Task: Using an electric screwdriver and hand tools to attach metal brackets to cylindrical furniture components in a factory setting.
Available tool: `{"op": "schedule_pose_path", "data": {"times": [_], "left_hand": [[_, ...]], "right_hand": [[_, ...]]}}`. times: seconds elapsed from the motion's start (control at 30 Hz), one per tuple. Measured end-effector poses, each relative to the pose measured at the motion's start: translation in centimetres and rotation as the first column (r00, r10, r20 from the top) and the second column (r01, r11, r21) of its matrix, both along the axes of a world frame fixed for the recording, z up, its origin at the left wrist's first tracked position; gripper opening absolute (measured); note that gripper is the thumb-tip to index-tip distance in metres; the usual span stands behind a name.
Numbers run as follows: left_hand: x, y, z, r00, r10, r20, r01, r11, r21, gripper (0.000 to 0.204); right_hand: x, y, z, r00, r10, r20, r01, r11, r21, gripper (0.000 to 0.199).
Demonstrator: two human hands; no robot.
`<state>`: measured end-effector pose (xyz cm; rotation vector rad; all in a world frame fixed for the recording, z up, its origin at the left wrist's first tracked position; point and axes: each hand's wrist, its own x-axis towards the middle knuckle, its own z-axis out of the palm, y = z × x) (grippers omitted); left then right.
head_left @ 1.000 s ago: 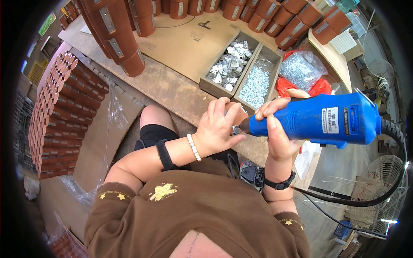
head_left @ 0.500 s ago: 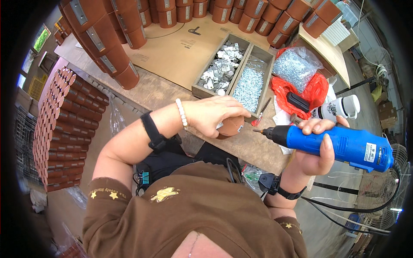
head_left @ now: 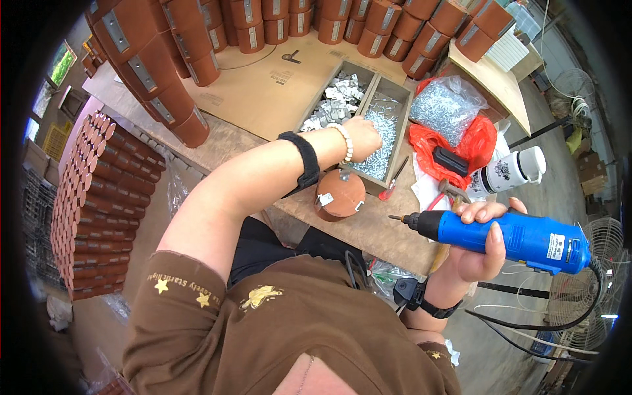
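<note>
My left hand (head_left: 364,138) reaches down at the divider of the wooden box, at the edge of the silver screws (head_left: 384,139). Its fingers are curled and their tips hidden, so what they pinch does not show. Closer to me, a round red-brown pot-like piece (head_left: 340,195) stands on the table, with small metal clips at its rim. Gripped in my right hand (head_left: 486,230) is a blue electric screwdriver (head_left: 520,238), its bit pointing left toward the round piece without touching it.
The wooden box (head_left: 407,108) also holds flat metal clips (head_left: 342,99). To its right lie a bag of screws (head_left: 447,105), a red bag (head_left: 484,141), a black case (head_left: 451,160) and a white bottle (head_left: 503,172). Stacked brown cylinders (head_left: 164,92) line the left and back.
My left hand has let go of the round piece and moved up to the screws. The round piece now stands uncovered. My right hand still holds the screwdriver, slightly shifted.
</note>
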<state>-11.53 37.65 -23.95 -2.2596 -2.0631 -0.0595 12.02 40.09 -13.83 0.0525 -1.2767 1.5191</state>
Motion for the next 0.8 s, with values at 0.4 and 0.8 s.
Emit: {"op": "schedule_pose_path", "data": {"times": [0.4, 0.8], "left_hand": [[0.7, -2.2, 2.8, 0.961, 0.002, 0.278, -0.050, 0.985, 0.164, 0.007], [4.1, -11.5, 5.7, 0.337, -0.263, 0.904, -0.007, 0.959, 0.282, 0.007]], "right_hand": [[-0.4, 0.0, -0.1, 0.999, -0.030, -0.024, 0.029, 0.999, -0.036, 0.049], [-0.8, -1.0, 1.8, 0.957, 0.097, -0.274, -0.109, 0.993, -0.032, 0.045]]}}
